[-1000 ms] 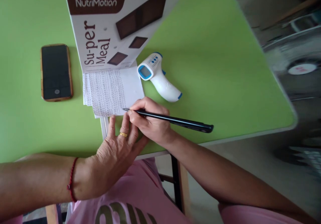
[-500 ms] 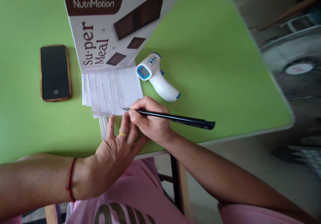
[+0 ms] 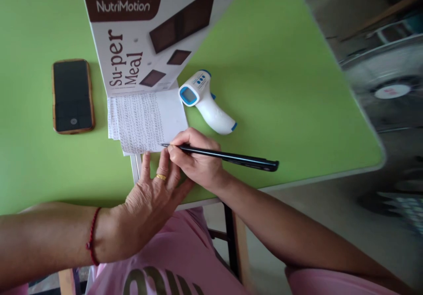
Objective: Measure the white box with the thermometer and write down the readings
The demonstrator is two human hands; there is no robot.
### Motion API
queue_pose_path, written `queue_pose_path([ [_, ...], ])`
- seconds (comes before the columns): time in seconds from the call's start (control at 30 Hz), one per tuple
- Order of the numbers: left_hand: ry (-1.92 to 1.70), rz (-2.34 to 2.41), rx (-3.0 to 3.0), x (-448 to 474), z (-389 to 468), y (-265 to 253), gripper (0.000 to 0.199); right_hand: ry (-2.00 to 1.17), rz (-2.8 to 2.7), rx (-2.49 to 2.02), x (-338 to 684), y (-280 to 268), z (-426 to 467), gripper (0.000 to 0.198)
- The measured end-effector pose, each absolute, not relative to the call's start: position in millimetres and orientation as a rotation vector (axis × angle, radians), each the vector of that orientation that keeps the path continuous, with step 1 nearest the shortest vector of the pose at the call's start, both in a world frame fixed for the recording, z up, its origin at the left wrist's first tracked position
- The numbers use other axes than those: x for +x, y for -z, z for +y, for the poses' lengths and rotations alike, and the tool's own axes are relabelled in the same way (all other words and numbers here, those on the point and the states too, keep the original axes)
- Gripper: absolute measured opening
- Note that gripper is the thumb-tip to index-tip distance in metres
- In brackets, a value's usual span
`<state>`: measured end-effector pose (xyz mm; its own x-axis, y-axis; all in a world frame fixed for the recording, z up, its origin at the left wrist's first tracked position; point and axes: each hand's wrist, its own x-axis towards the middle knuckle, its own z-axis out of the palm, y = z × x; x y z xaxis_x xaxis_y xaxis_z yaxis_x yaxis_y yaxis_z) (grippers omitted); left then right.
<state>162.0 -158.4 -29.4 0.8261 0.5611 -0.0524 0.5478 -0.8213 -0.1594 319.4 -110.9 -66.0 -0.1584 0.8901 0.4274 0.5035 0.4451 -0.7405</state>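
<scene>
My right hand (image 3: 198, 158) grips a long black pen (image 3: 231, 157), its tip resting on the lower right corner of a handwritten paper (image 3: 147, 121) on the green table (image 3: 280, 87). My left hand (image 3: 152, 198), with a gold ring and a red thread bracelet at the wrist, lies flat with fingers spread at the table's near edge, fingertips just below the paper and beside my right hand. The paper's top edge is tucked under a white and brown "NutriMotion Su-per Meal" box (image 3: 145, 30).
A white and blue infrared thermometer (image 3: 206, 103) lies right of the paper. A black phone in a brown case (image 3: 72, 95) lies at the left. A fan (image 3: 386, 83) stands on the floor beyond the table's right edge.
Almost nothing: the pen's rear end has shifted slightly while its tip stays on the paper. Both hands keep their places.
</scene>
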Motion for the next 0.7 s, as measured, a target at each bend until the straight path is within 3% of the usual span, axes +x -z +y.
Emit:
queue_pose_path([
  [0.7,-0.163,-0.889,-2.877,162.5,-158.7,29.3,0.056,-0.52,-1.797,-1.215,318.9,66.1,-110.3,0.017],
])
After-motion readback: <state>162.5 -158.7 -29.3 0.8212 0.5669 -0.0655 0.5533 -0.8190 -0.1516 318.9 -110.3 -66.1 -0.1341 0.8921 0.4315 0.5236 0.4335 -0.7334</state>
